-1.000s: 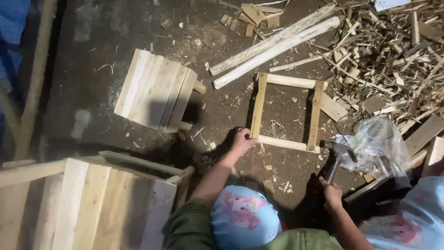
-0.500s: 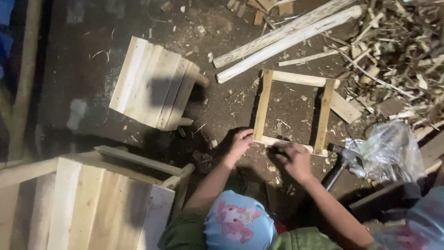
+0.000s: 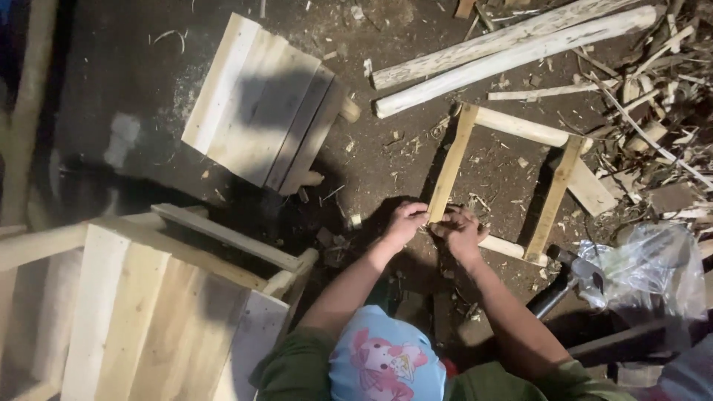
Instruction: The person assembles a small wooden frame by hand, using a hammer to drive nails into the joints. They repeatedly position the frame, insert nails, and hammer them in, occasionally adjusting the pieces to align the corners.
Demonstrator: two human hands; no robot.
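Scene: a head camera looks down at a dirt floor [image 3: 134,89] strewn with wood chips; no desk, all the work lies on the floor.

Left hand [image 3: 405,223]: its fingers are curled closed, pinching the near left corner of a small wooden frame [image 3: 449,167].

Right hand [image 3: 460,232]: just beside the left, fingers bent and closed on the same corner, where an upright slat meets the near round rail [image 3: 505,247]. Whether they pinch a nail or something else small, I cannot tell.

Frame: a rectangle of two flat slats and two round rails, lying flat, stretching ahead and to the right of the fingers.

Hammer [image 3: 561,286]: dark, on the floor to the right of the fingers, near but untouched, against a clear plastic bag [image 3: 646,271].

Other things: two long peeled poles [image 3: 512,52] well beyond the fingers; a slatted wooden stool [image 3: 260,111] on its side, ahead and to the left; another slatted piece [image 3: 148,297] close on the left; scrap offcuts [image 3: 661,82] far right.

Step in hand: by my judgement, lining up or holding the corner joint of the frame.

Next move: it likely calls for one hand keeping the joint steady while the other reaches right for the hammer.
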